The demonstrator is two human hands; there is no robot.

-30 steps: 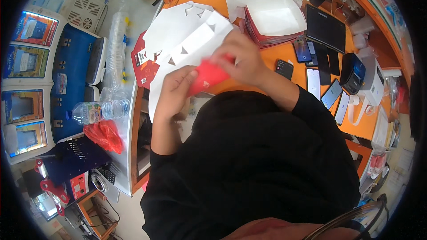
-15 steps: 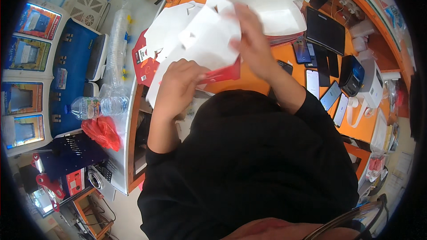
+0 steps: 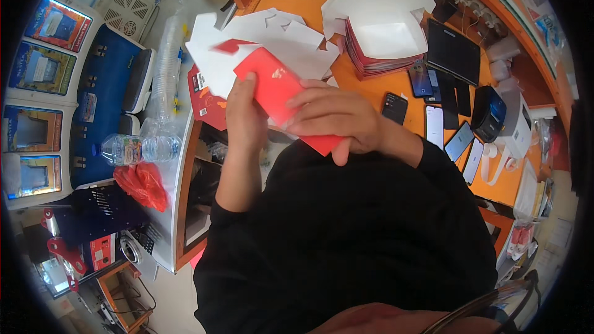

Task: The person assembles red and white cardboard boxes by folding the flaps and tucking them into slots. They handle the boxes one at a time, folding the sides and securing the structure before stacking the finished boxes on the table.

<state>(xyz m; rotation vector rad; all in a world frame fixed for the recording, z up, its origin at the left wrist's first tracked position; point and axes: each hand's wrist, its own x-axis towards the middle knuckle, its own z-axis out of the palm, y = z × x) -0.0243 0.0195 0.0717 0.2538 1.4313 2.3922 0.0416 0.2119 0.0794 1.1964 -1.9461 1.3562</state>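
Observation:
A red-and-white cardboard box (image 3: 272, 86) is tilted in front of my chest, its red outer panel turned up and a white notched flap standing out at the far left. My left hand (image 3: 245, 111) grips its left edge, thumb on the red panel. Across the panel's lower right lies my right hand (image 3: 337, 116), fingers over the red face and thumb beneath its end. Behind it, flat white cardboard blanks (image 3: 300, 46) lie on the desk. A red printed cardboard piece (image 3: 207, 102) shows under them at the left. To the right rises a stack of nested white-and-red cardboard trays (image 3: 393, 34).
Several phones (image 3: 435, 125), a dark tablet (image 3: 453, 51) and a black case (image 3: 489, 106) lie at the right of the orange desk (image 3: 495, 188). On the left counter are a water bottle (image 3: 120, 149), a red plastic bag (image 3: 142, 185) and stacked clear cups (image 3: 167, 65).
The cardboard box has turned so its red outer panel faces up instead of the white inside. My right hand has come down and toward me onto that panel; my left hand still holds the left side.

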